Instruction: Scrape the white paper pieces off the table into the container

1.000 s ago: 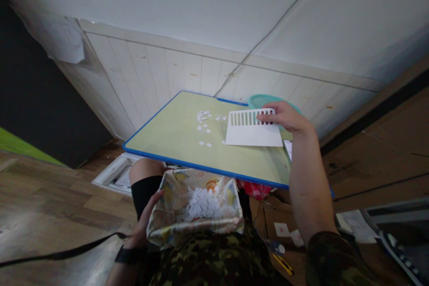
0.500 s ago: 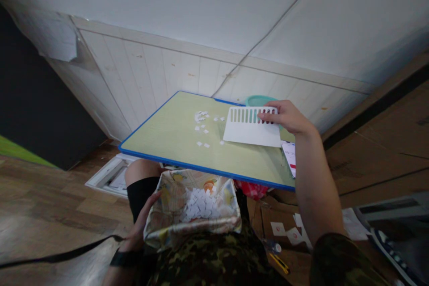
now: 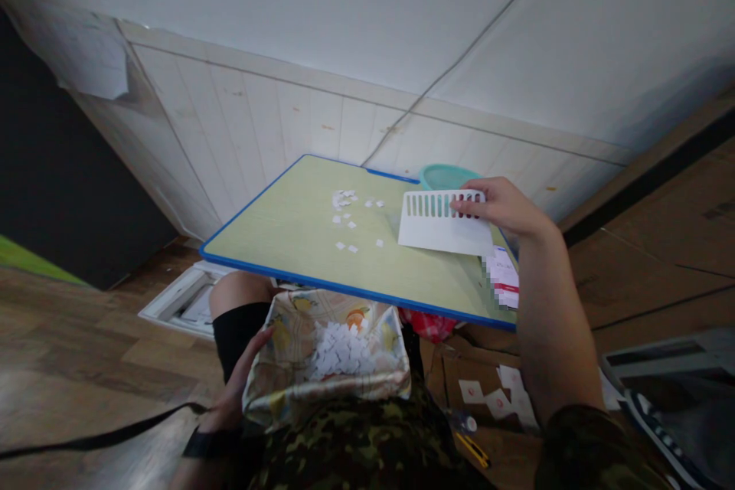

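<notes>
My right hand [image 3: 497, 203] grips a flat white plastic scraper [image 3: 442, 231] by its slotted top edge, tilted over the right half of the yellow tabletop [image 3: 287, 233]. Left of it, small white paper pieces [image 3: 344, 200] lie in a loose cluster, with several more scattered nearer the front. On my lap rests a fabric-lined basket [image 3: 281, 390] with a fruit print, holding a heap of similar white pieces [image 3: 341, 348]. At the basket's left side is my left hand [image 3: 249, 364], its fingers around the wall and partly hidden.
A teal bowl [image 3: 448, 174] stands at the table's back right. Near the right edge lies a phone-like screen [image 3: 504, 276]. Below on the right are white cards [image 3: 498, 403] on cardboard and a yellow cutter [image 3: 474, 450]. A wall borders the table's back.
My right hand has moved the white scraper slightly right, away from the paper pieces. The left hand still holds the basket.
</notes>
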Demonstrator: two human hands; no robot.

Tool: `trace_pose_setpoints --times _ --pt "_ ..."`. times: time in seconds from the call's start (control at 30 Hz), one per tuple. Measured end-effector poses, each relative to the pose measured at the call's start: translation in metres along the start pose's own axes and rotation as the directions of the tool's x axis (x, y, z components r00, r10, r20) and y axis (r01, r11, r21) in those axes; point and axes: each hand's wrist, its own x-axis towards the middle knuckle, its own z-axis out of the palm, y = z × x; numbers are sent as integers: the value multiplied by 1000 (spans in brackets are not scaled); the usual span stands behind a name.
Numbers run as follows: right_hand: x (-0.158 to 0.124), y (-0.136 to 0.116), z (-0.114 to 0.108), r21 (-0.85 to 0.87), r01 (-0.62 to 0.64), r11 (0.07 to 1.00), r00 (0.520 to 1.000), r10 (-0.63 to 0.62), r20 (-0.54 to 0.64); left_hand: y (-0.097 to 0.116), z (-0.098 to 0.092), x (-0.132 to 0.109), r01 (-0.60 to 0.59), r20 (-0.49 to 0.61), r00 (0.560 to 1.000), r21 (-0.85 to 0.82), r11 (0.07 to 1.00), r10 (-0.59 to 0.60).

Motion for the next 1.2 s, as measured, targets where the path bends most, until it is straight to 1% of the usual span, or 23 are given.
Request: trace_pose_setpoints --times 0.03,0.1,0.17,0.23,0.3,0.37,0.43,0.5,0.6,0.67,0.77,0.87,0.97,1.03,1.1,1.2 --pt "-1 0 2 25 -4 1000 1000 5 -7 0 0 0 13 7 1000 5 1000 -13" --pt "-1 0 10 98 -14 995 1000 15 -13 0 0 -1 49 66 997 5 999 -49" --pt "-2 0 17 157 -19 987 1000 20 -9 -1 -1 0 24 110 994 -12 1000 -22" --pt "-2 1 21 173 -18 985 1000 17 3 -3 -3 2 -24 91 996 -14 1000 25" --pt "-2 2 20 138 -14 990 1000 14 4 -5 -6 5 -14 79 997 5 1000 13" --pt "-3 2 15 66 -12 998 1000 13 -12 -6 -7 8 -5 86 996 30 1000 2" --pt "-4 1 11 24 -18 1000 999 19 -38 -6 -6 9 -40 96 995 41 998 36" --pt "-6 -1 11 57 -23 998 999 25 -47 -4 -5 9 -61 85 995 45 997 57" --pt "-7 -8 17 130 0 991 1000 2 -19 -1 -2 5 -53 79 996 50 997 49" --pt "-7 -12 21 123 24 992 1000 -25 6 0 -2 3 -96 86 992 54 994 91" --pt "-7 -14 19 51 24 998 1000 -25 10 2 -2 -1 -121 44 992 74 990 118" --pt "-7 -9 11 -62 -15 998 999 12 -34 5 -1 -7 -91 44 995 103 991 87" --pt "-8 -6 10 -132 -38 990 993 22 -117 9 1 -11 -88 59 995 56 995 84" --pt "-11 -9 17 -125 -37 992 982 13 -186 10 2 -12 -69 45 997 17 997 68" --pt "-18 -15 26 -95 -32 995 973 10 -229 9 2 -12 -48 47 998 -3 999 48" --pt "-32 -28 38 -73 -27 997 979 12 -204 8 1 -13 -46 76 996 -16 999 47"
